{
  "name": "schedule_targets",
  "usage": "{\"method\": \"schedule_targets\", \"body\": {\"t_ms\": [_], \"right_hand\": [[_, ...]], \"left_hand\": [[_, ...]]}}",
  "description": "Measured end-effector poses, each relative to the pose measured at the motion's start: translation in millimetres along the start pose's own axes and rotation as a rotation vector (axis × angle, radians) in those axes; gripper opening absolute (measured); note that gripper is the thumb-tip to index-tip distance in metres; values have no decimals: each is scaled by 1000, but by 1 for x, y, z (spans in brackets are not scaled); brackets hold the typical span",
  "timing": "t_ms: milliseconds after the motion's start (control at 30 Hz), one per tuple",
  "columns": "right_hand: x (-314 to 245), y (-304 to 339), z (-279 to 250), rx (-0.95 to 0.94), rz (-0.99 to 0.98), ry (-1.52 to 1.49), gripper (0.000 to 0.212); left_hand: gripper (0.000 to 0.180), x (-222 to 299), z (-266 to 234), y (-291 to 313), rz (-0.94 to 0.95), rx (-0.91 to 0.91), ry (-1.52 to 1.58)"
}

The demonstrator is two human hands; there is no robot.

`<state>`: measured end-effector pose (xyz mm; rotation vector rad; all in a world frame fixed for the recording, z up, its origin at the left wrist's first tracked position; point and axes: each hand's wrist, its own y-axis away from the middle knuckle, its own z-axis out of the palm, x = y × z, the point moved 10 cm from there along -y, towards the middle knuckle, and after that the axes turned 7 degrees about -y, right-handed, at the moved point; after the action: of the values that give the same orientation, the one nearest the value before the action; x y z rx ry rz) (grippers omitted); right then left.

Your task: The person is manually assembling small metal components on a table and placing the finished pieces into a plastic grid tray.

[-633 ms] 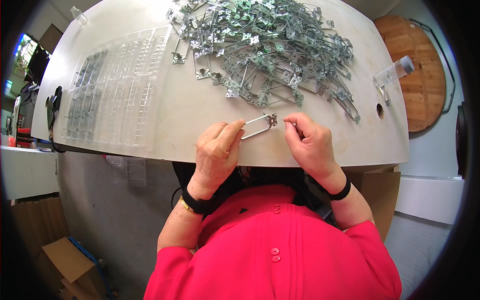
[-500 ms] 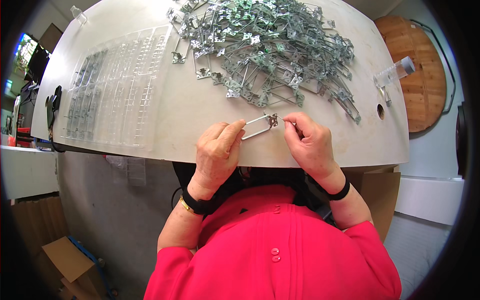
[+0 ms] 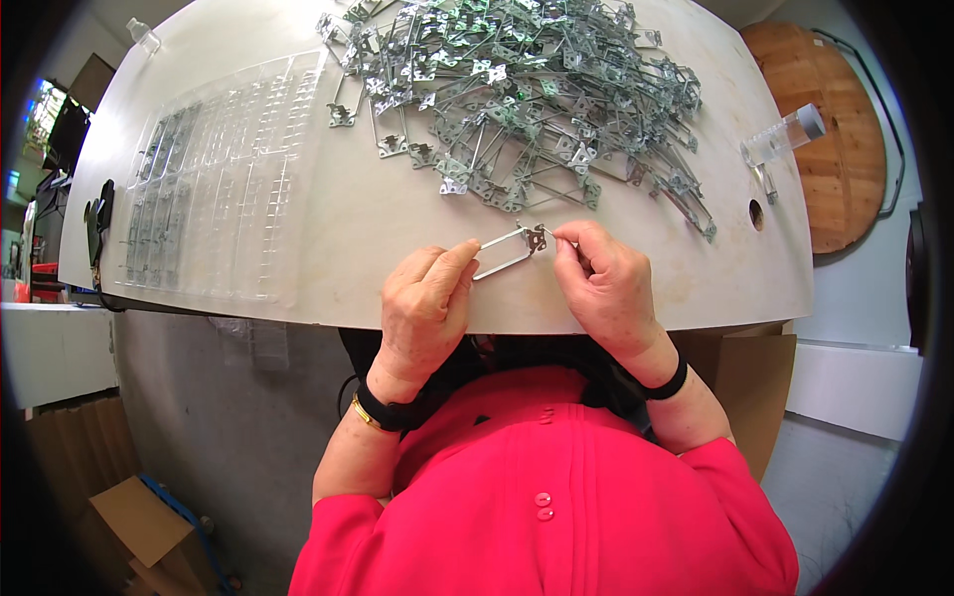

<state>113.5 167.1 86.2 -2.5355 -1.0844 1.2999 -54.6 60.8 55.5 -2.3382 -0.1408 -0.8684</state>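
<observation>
My left hand [image 3: 422, 308] is closed on one end of a metal wire-frame bracket [image 3: 504, 266], held just above the near part of the table. Two parallel rods run from my fingers to a small punched metal plate [image 3: 536, 238] at the bracket's far end. Thumb and forefinger of my right hand [image 3: 613, 283] pinch a thin metal wire, whose tip meets that plate; most of it is hidden by the fingers. Beyond both hands lies a large tangled pile of similar metal brackets [image 3: 517, 109].
Left on the table [image 3: 348, 248] lies a clear plastic tray [image 3: 224, 179], its left columns filled with metal parts. A black-handled tool [image 3: 99, 221] is at the left edge. To the right are a clear tube [image 3: 780, 139] and a round hole [image 3: 756, 215]. A small clear bottle [image 3: 144, 37] stands far left.
Both hands and the bracket have shifted slightly left in the view, as has the scene at the left. My right fingers are a little closer to the plate.
</observation>
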Motion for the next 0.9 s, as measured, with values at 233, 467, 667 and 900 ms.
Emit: {"method": "schedule_targets", "body": {"t_ms": [233,467,667,900], "right_hand": [[6,0,2,-7,91,-73,12],[5,-1,3,-19,97,-91,9],[8,1,4,-36,134,-110,8],[11,2,5,-40,164,-125,7]], "left_hand": [[21,1,-1,0,16,29,18],[21,1,-1,0,44,50,14],[22,2,-2,-1,51,52,18],[22,2,-2,0,47,46,21]]}}
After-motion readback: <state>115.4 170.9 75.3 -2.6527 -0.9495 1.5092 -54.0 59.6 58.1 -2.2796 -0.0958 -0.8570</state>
